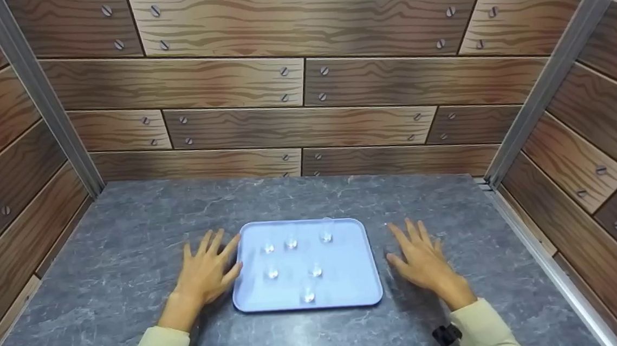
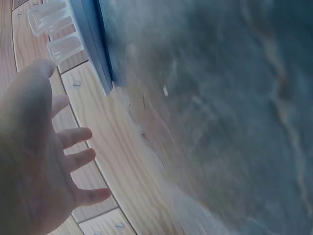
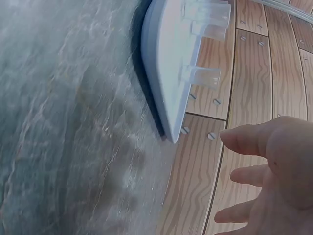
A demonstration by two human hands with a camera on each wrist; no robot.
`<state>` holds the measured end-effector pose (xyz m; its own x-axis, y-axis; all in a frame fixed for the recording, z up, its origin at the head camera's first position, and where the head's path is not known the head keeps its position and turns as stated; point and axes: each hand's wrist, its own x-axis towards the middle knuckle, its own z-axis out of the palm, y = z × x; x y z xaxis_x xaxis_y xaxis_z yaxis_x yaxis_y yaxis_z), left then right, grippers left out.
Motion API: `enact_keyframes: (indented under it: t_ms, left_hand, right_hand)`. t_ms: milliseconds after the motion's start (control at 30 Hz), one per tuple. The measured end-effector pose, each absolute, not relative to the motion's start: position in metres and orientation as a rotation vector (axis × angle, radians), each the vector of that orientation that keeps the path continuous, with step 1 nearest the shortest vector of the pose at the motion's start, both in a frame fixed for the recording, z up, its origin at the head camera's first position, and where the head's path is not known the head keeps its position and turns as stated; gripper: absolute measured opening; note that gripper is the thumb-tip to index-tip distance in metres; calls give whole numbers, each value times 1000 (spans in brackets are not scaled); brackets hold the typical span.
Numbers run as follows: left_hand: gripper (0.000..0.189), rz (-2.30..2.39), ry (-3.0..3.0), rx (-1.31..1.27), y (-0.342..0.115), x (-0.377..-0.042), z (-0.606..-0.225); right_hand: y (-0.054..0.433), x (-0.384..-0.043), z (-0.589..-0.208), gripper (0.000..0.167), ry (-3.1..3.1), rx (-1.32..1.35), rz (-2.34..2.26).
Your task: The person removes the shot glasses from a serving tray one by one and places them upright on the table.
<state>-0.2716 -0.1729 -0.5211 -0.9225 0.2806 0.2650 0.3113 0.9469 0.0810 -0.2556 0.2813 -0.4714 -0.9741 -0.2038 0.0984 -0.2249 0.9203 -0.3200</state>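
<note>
A light blue tray lies on the grey table, with several small clear plastic cups standing upright across it. In the left wrist view, a cup shows its see-through wall above the tray rim. My left hand is spread just left of the tray, its thumb and index fingertips right at the rim. Off the tray's right side, with a gap between, my right hand is held with fingers extended and apart. Both hands hold nothing. One cup appears beyond the right thumb in the right wrist view.
The dark grey marbled table is enclosed by wood-patterned panels at the back and both sides. Metal corner posts rise at the back corners. A black device sits at the right wrist.
</note>
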Motion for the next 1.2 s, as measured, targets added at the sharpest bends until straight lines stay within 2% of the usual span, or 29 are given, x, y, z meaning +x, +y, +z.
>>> enact_keyframes:
  t_ms: [367,867,1200]
  left_hand:
    - [59,-244,-2997,-434,-173,-267,-522]
    - [57,-246,-3074,-413,-173,-264,-522]
    - [57,-272,-3092,-395,-173,-265,-523]
  right_hand:
    - [264,-254,-466,63,-2982,477,656]
    - [232,-249,-463,59,-2813,836,876]
    - [205,-246,-469,30,-2771,1011,1197]
